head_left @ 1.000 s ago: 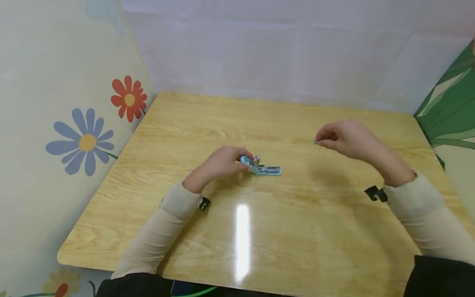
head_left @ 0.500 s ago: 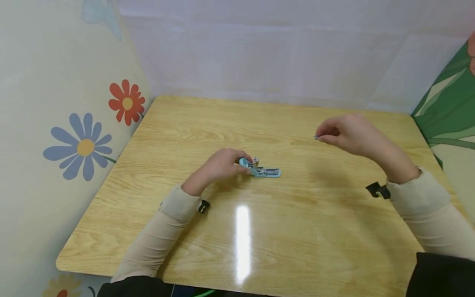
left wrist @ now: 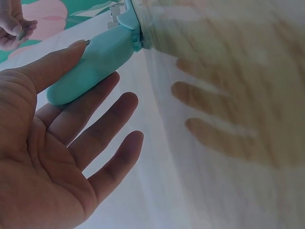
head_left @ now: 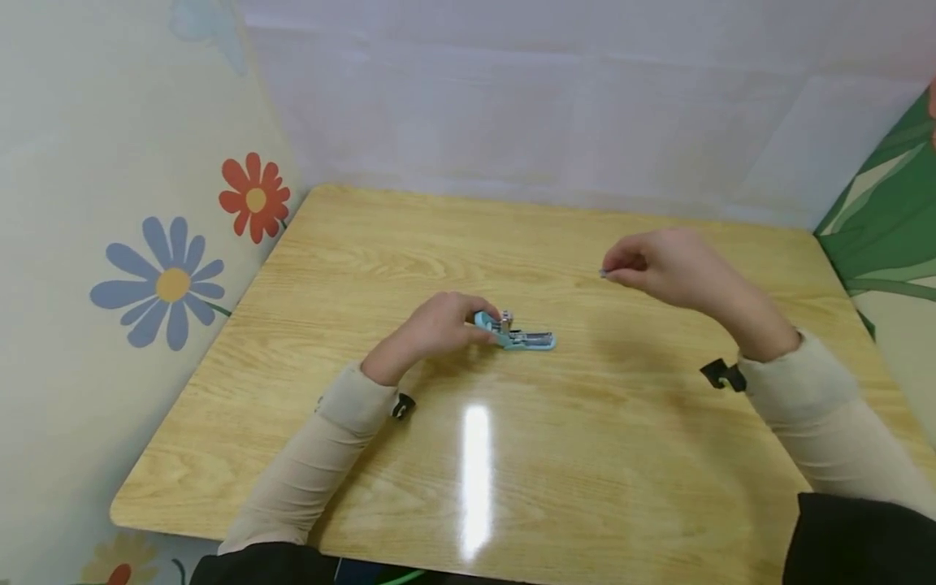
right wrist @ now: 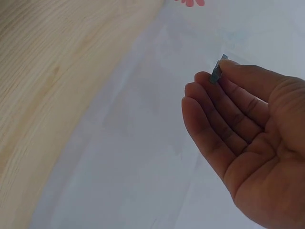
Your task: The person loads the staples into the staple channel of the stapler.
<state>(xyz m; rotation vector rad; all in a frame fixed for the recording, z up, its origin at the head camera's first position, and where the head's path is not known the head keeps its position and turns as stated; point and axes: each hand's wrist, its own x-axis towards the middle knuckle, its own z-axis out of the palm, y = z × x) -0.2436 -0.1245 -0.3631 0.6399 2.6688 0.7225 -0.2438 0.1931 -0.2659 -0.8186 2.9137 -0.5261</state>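
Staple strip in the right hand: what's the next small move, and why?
Probably carry the right hand left and down toward the stapler. It pinches the staple strip above the table, apart from the stapler, whose blue end the left hand holds, its metal channel lying exposed.

The left hand (head_left: 433, 327) lies low with its forearm stretched forward, thumb and forefinger closed in a light hold, the other fingers (left wrist: 102, 126) straight and spread. The right hand (head_left: 661, 264) is raised, wrist bent, fingers (right wrist: 224, 112) together, pinching at thumb and fingertip.
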